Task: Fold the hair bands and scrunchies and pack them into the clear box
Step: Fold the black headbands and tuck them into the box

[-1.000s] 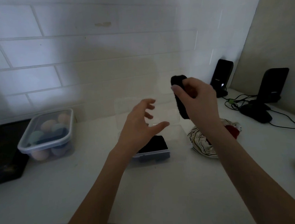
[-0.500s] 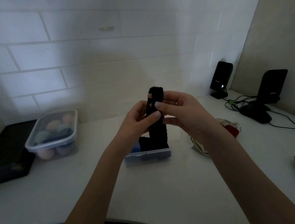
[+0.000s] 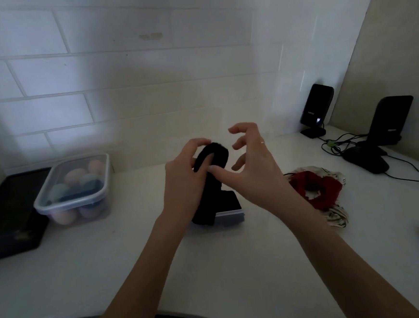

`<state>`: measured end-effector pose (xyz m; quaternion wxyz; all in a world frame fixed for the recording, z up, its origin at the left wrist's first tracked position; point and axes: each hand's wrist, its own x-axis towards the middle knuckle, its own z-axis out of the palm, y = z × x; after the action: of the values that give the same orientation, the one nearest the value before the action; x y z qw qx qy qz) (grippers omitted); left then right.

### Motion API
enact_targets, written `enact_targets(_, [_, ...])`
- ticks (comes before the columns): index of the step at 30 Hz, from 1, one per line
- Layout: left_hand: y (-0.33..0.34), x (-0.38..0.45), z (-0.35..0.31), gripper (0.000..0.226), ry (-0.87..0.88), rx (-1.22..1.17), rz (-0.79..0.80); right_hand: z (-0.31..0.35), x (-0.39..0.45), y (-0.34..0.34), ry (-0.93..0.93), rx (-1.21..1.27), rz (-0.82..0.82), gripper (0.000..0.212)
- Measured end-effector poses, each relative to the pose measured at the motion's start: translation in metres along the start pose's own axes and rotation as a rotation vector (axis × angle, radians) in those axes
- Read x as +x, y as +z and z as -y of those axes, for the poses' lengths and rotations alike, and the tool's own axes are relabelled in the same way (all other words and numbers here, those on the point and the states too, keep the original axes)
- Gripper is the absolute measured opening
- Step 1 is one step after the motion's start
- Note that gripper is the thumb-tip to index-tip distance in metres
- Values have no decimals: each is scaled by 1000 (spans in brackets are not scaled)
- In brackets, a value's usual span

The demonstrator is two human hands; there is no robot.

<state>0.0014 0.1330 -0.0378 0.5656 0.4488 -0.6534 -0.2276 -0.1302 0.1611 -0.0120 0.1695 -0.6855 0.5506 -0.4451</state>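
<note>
Left hand (image 3: 185,183) pinches the doubled black fabric hair band (image 3: 211,181); right hand (image 3: 250,160) hovers spread. I judge folding is underway; next, tuck it into the clear plastic box (image 3: 229,217).

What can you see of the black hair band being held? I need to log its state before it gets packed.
The black hair band looks like soft, thick, matte fabric, with no pattern visible. It is draped over the left hand's fingers, bent at the top, and hangs down as a long strip in front of the clear box. The left hand's grip holds it; the right hand is open beside it, thumb near or touching the fabric. Its lower end is near the box's front edge; contact there is unclear.
</note>
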Motion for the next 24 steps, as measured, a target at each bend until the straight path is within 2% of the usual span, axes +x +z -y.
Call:
enact_targets(4, [5, 0, 6, 16, 149, 211, -17, -5, 1, 7, -45, -122, 33, 32])
enact_targets(8, [7, 1, 5, 16, 129, 168, -75, -16, 2, 15, -13, -128, 38, 27])
enact_targets(13, [5, 2, 5, 12, 84, 105, 42, -27, 3, 21, -156, -435, -113, 19])
enact_targets(15, [5, 3, 7, 6, 85, 125, 124, -32, 6, 21, -138, -348, -109, 20])
enact_targets(18, [1, 5, 9, 18, 144, 155, 231, -38, 9, 16, -51, -205, -60, 20])
enact_targets(22, [-7, 10, 6, 36, 184, 174, 282, -34, 8, 8, 162, 114, 79, 17])
enact_targets(24, [-7, 11, 3, 38, 192, 170, 283, -30, 9, 4, 187, 132, 138, 20])
